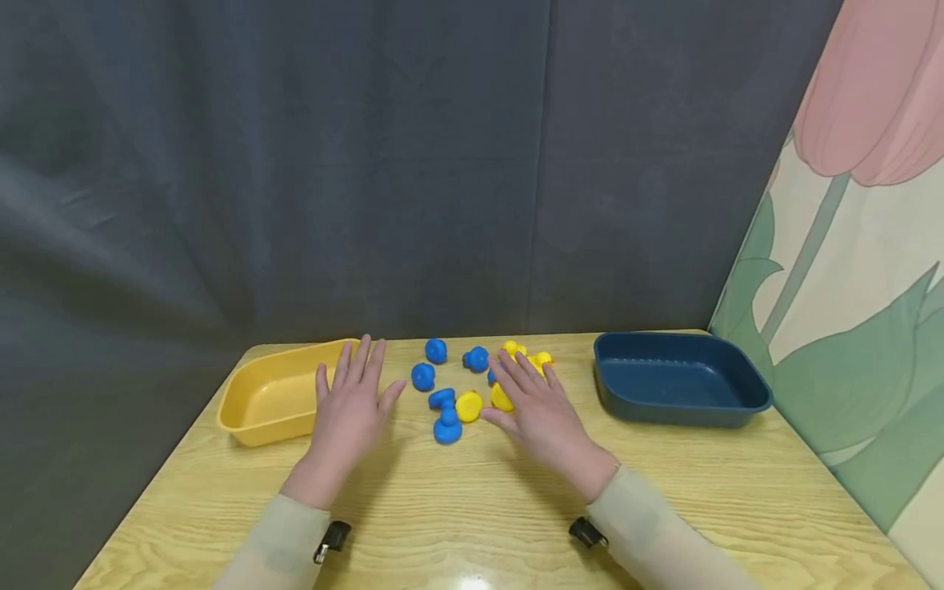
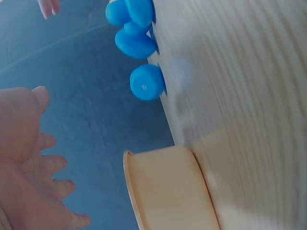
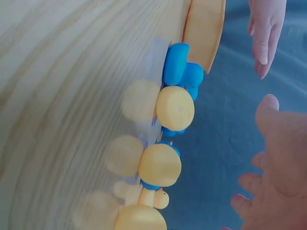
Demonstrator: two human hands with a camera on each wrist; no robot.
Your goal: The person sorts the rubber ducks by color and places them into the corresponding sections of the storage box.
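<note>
My left hand hovers over the table with its fingers spread, overlapping the right end of the yellow bin in the head view. The right hand is held up too, fingers extended and thumb pointing left, holding nothing. Between and beyond the hands lie several small rubber ducks. Blue ducks are mostly on the left of the group, one tipped on its side. Yellow ducks lie to the right, partly hidden behind my right hand. In the right wrist view, a yellow duck shows its round flat base.
A dark blue bin stands at the right of the wooden table. Behind the table hangs a dark grey curtain. A wall with a tulip picture borders the right side.
</note>
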